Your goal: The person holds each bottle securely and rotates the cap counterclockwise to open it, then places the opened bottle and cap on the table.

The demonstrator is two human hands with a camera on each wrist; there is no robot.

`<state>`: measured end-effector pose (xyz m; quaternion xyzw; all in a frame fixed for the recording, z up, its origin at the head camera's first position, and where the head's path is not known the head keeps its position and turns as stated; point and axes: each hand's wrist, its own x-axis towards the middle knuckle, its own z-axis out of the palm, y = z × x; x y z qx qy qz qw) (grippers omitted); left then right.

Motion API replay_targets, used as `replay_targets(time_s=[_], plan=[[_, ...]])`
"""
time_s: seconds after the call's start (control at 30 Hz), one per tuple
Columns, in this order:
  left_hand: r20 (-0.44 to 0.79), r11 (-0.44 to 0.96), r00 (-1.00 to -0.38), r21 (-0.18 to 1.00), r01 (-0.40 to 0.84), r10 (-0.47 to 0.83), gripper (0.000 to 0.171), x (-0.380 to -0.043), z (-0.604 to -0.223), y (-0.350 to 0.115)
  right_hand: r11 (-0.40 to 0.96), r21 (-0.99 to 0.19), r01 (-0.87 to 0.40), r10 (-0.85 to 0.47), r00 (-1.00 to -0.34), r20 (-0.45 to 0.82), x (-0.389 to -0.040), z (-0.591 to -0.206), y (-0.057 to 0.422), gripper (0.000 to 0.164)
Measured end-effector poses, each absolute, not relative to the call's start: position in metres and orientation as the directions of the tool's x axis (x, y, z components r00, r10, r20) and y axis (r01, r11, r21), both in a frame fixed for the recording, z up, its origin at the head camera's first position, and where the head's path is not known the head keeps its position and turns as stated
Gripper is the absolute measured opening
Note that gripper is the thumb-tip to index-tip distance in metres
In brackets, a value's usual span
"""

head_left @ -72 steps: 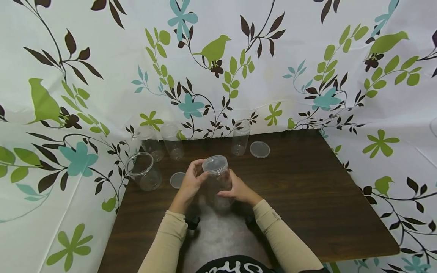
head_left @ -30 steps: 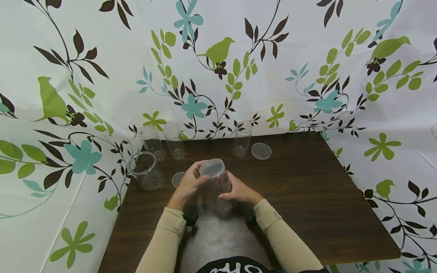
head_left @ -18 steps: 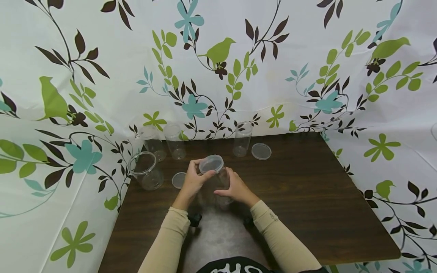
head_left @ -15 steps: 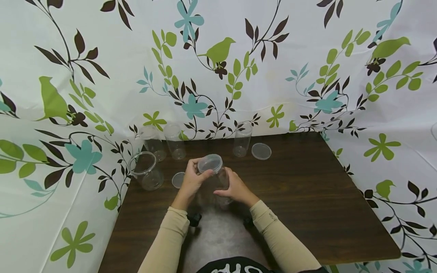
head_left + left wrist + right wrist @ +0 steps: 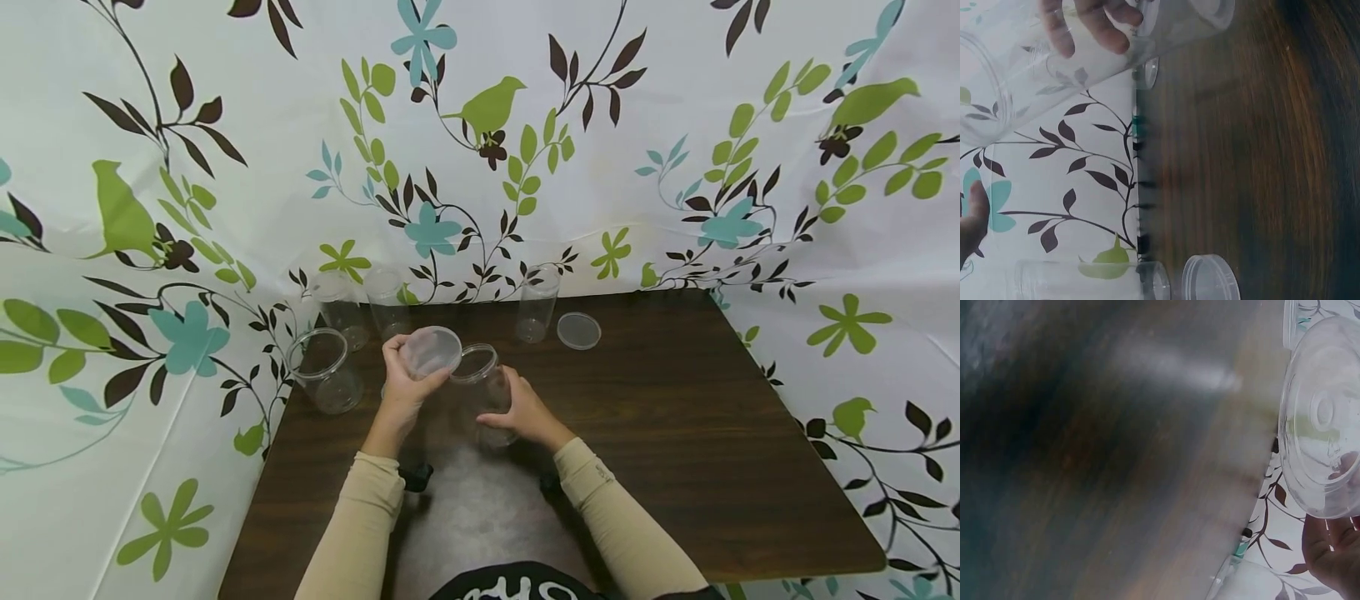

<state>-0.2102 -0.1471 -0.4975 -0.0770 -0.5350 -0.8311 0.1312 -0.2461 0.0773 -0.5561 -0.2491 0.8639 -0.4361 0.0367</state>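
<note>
My left hand (image 5: 405, 387) pinches a round clear plastic lid (image 5: 435, 354) by its edge, tilted so its flat face shows. Just right of it, my right hand (image 5: 525, 412) grips the side of a clear plastic jar (image 5: 483, 392). The jar's mouth is uncovered, and the lid's edge overlaps its rim in the head view. Fingers on the far side of the jar (image 5: 1022, 81) show in the left wrist view. The jar's round base (image 5: 1324, 412) faces the right wrist camera.
A wide open jar (image 5: 337, 396) stands at the table's left. Two tall clear jars (image 5: 388, 312) stand at the back left, another tall jar (image 5: 536, 312) at the back middle beside a loose lid (image 5: 579, 331). A patterned cloth (image 5: 600, 167) hangs behind the dark wooden table (image 5: 675, 433).
The lid, earlier on the jar's top, is now off it and has moved left and tilted in my left hand. My right hand still grips the jar.
</note>
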Motion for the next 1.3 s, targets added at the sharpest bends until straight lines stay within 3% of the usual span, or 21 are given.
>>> replay_targets(time_s=[0.37, 0.63, 0.93, 1.3], plan=[[0.31, -0.394, -0.95, 0.869, 0.298, -0.033, 0.078, -0.211, -0.497, -0.158, 0.441, -0.831, -0.338, -0.417, -0.897, 0.143, -0.265, -0.56, 0.08, 0.101], [0.212, 0.067, -0.976, 0.976, 0.208, -0.05, 0.078, -0.213, -0.497, -0.168, 0.428, -0.819, -0.383, -0.388, -0.896, 0.217, -0.276, -0.563, 0.081, 0.1], [0.189, 0.361, -0.981, 0.918, 0.161, -0.042, 0.092, -0.213, -0.512, -0.175, 0.448, -0.816, -0.365, -0.345, -0.913, 0.22, -0.287, -0.565, 0.08, 0.097], [0.19, 0.454, -0.981, 0.877, 0.158, -0.026, 0.085, -0.207, -0.545, -0.179, 0.462, -0.857, -0.229, -0.235, -0.963, 0.131, -0.336, -0.564, 0.058, 0.096]])
